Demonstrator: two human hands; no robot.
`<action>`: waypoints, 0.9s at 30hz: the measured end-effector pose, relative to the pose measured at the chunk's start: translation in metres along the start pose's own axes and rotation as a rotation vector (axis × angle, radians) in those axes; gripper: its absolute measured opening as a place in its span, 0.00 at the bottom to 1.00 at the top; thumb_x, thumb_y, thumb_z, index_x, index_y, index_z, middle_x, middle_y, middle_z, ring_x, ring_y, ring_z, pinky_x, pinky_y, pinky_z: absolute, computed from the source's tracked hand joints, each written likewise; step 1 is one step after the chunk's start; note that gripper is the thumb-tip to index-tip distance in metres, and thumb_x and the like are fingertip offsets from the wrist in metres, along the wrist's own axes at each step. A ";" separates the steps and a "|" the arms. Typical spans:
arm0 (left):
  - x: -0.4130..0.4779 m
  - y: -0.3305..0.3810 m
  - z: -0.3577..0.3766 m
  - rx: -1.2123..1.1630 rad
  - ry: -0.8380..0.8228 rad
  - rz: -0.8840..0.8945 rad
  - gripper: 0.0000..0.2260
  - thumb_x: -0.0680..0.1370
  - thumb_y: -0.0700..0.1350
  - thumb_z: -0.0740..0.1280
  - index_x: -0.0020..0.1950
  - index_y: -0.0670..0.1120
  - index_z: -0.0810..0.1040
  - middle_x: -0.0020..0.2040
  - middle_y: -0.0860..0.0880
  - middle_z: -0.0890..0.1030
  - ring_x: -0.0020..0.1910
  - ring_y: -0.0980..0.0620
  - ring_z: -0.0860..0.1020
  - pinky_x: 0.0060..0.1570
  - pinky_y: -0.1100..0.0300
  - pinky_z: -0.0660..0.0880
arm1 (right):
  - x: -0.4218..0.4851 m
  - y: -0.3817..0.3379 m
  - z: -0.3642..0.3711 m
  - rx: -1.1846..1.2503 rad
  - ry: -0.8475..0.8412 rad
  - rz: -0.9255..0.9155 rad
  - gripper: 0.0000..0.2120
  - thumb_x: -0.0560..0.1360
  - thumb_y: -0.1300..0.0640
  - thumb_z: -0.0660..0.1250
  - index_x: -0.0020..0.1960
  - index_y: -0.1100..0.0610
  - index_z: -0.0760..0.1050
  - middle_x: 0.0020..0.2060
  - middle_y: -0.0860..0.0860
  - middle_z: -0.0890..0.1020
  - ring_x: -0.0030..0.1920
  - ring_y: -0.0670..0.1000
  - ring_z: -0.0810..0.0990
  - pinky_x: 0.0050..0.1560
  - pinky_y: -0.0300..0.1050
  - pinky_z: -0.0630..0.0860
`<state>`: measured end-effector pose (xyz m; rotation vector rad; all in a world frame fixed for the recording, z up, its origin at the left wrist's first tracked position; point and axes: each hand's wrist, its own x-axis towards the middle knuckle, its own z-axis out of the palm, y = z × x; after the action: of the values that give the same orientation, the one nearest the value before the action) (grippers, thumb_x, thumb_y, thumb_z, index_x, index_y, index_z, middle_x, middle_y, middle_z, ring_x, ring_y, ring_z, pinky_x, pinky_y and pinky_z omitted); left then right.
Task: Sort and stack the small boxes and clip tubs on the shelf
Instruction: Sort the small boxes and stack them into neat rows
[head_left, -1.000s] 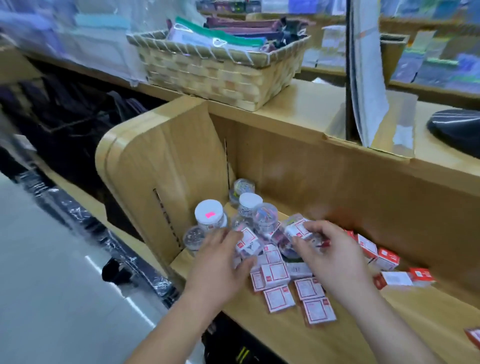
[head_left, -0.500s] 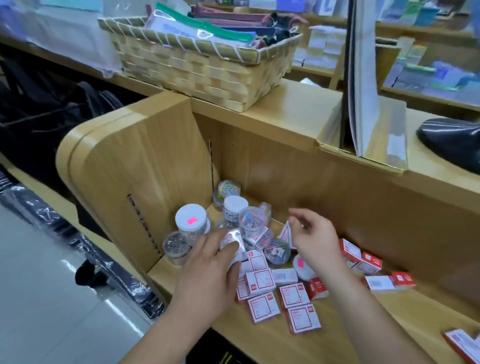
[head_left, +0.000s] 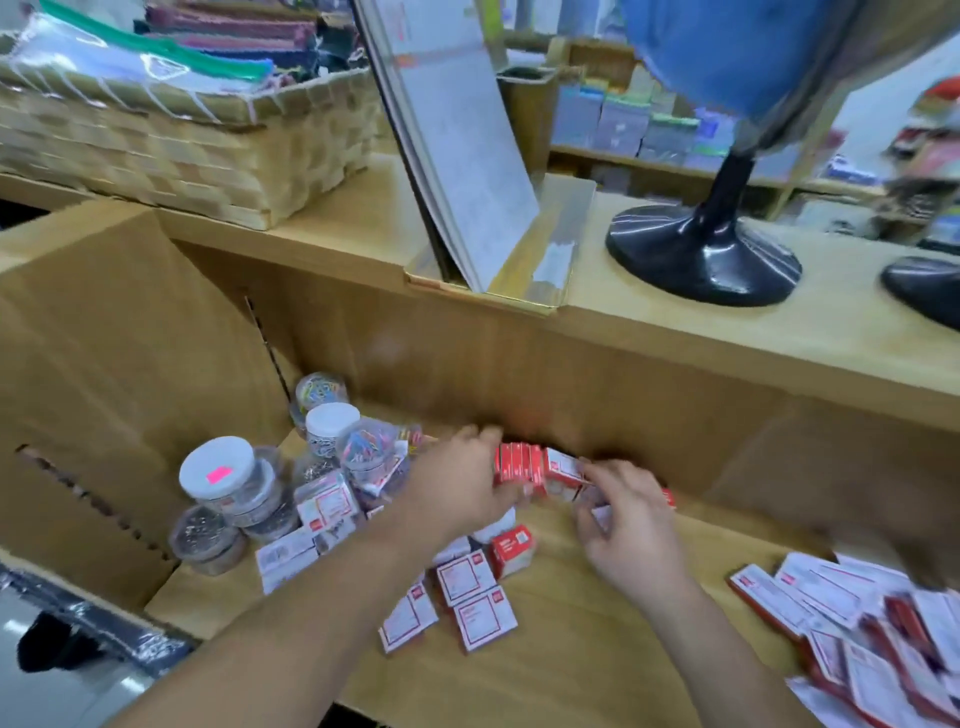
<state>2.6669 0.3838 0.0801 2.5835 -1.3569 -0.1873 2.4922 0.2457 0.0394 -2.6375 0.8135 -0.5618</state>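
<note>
My left hand (head_left: 457, 483) and right hand (head_left: 628, 525) have left the clip tubs (head_left: 228, 483) and now clamp a row of small boxes (head_left: 524, 465) upright at the far wall of the shelf (head_left: 571, 654), so stacking looks underway.

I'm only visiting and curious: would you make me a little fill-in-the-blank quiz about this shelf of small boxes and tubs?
1. The white-lidded tub carries a small ____ sticker on its lid.
2. The left hand and the right hand hold a row of upright boxes whose sides are ____.
3. On the shelf top, the woven basket sits to the ____ of the black globe base.

Missing words: pink; red; left.
</note>
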 end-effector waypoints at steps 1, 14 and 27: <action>0.001 0.004 0.004 0.011 0.009 0.018 0.28 0.71 0.67 0.68 0.65 0.52 0.72 0.57 0.49 0.79 0.59 0.44 0.77 0.54 0.51 0.76 | 0.002 0.000 -0.001 -0.044 -0.023 -0.004 0.23 0.70 0.54 0.71 0.65 0.53 0.78 0.53 0.50 0.78 0.53 0.56 0.76 0.56 0.50 0.76; 0.020 0.015 0.015 -0.116 0.026 0.140 0.21 0.65 0.51 0.78 0.55 0.54 0.75 0.51 0.52 0.76 0.51 0.47 0.78 0.47 0.52 0.76 | 0.006 -0.007 -0.016 -0.030 0.046 0.070 0.15 0.66 0.50 0.77 0.52 0.49 0.81 0.46 0.46 0.78 0.50 0.54 0.77 0.47 0.48 0.76; -0.036 0.115 0.001 -0.604 0.150 0.132 0.19 0.61 0.48 0.74 0.47 0.55 0.71 0.41 0.58 0.76 0.39 0.58 0.74 0.38 0.61 0.72 | -0.060 0.065 -0.133 -0.101 0.041 0.424 0.12 0.68 0.42 0.76 0.49 0.44 0.81 0.43 0.43 0.79 0.49 0.48 0.79 0.45 0.48 0.77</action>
<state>2.5545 0.3498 0.1079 1.9630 -1.1832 -0.3177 2.3557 0.2059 0.1121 -2.4351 1.3970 -0.4678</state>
